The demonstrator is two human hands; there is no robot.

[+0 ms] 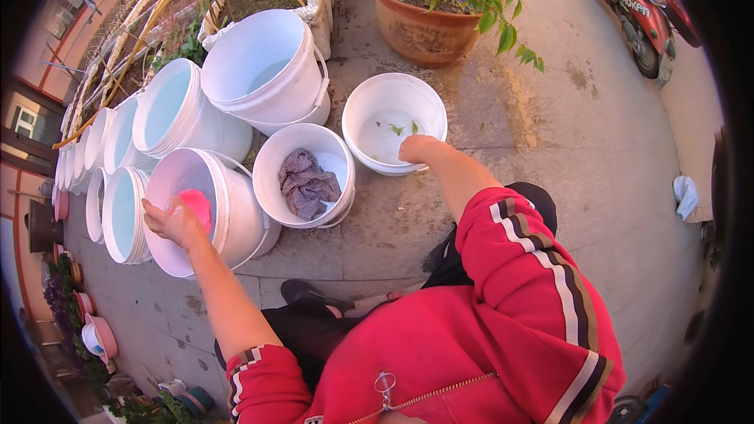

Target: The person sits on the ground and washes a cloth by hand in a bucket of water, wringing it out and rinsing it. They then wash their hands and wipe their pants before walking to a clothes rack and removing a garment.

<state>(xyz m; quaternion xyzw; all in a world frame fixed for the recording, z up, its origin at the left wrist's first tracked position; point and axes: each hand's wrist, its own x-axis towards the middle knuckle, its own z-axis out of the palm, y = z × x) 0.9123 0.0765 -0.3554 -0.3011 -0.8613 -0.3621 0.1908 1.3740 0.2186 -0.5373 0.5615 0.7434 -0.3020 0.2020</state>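
My left hand (175, 221) is over the mouth of a white plastic bucket (247, 218), its fingers near the left rim. Right behind it is a bright pink plastic object (196, 207); whether I grip it is unclear. My right hand (419, 149) is curled at the near right side of another white bucket (393, 107). Its fingertips are hidden, so I cannot see whether it holds anything. Small green leaves (397, 129) lie in that bucket. Between my hands stands a smaller white bucket (306, 135) with a crumpled greyish-purple cloth (307, 185) inside.
Several white buckets, including a large one (259, 65) holding liquid, crowd the left. A terracotta-coloured planter (424, 32) with a leafy plant stands ahead. A white-walled garden bed (321, 0) borders the buckets. A red scooter (645, 15) is far right on the paved ground (589, 188).
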